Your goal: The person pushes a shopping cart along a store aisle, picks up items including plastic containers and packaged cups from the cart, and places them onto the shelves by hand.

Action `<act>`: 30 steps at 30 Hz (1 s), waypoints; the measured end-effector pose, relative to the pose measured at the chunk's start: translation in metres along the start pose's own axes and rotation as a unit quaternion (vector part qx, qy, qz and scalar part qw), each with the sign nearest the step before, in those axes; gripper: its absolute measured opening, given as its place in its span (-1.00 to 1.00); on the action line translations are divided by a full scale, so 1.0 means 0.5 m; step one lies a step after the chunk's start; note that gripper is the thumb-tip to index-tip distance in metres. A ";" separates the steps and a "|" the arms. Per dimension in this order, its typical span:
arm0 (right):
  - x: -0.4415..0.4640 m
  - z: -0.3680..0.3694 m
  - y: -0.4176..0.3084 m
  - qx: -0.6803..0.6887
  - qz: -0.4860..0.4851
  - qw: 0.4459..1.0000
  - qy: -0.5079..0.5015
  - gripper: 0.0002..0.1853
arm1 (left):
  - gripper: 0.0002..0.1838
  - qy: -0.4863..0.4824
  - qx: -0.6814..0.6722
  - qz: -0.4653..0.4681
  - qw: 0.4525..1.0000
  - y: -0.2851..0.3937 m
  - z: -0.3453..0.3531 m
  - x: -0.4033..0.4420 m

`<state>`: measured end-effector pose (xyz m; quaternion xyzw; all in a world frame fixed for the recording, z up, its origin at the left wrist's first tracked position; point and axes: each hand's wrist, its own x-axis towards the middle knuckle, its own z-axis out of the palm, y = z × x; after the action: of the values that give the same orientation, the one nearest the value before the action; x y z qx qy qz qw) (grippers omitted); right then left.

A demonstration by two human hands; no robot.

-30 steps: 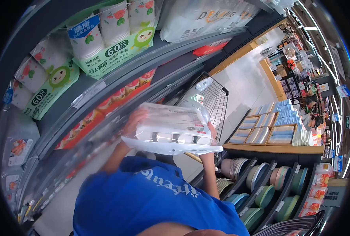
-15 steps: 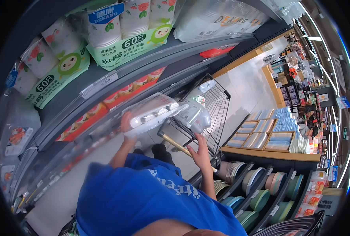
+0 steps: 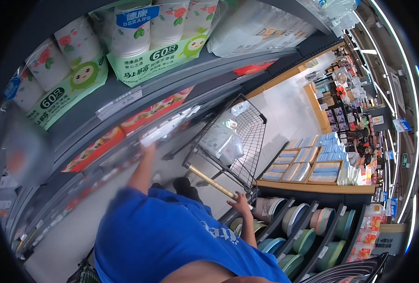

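Observation:
At the left, my left hand is at the near end of a white plastic-wrapped pack, which is tilted along the edge of a lower shelf. The fingers are blurred and partly hidden, but they appear closed on the pack. My right hand is by the far end of the tan cart handle, with fingers apart; whether it touches the bar is hard to tell. In the wire shopping cart lie clear plastic-wrapped goods.
Packs of paper cups fill the upper shelf, with red boxes below. Right of the cart, slanted racks hold bowls, and a wooden display carries blue and white stacks. Grey floor extends beyond the cart.
My left hand has taken the white pack away from above the cart handle to the shelf edge. The right hand has slid slightly down along the handle, and the cart sits farther from my body.

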<state>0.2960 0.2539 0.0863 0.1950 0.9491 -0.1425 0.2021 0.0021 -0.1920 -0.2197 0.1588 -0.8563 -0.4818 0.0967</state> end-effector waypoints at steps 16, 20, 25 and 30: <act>0.100 0.051 0.071 -0.085 0.137 0.975 -0.152 -0.49 | -0.32 0.064 -0.062 -0.157 0.984 0.172 -0.069 0.059; 0.100 0.061 0.077 -0.078 0.142 0.978 -0.130 -0.53 | -0.39 0.153 -0.360 -0.324 0.862 0.445 -0.168 -0.017; 0.090 0.040 0.050 -0.096 0.151 0.975 -0.133 -0.57 | -0.53 0.140 -0.253 -0.298 0.910 0.343 -0.024 -0.054; 0.084 0.027 0.040 -0.070 0.159 0.977 -0.126 -0.59 | -0.59 -0.091 -0.182 0.079 0.976 0.521 -0.045 -0.222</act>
<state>0.2734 0.2800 0.0522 0.3098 0.8805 -0.0652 0.3529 0.0661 -0.0429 0.0134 0.0256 -0.7697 -0.6324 0.0836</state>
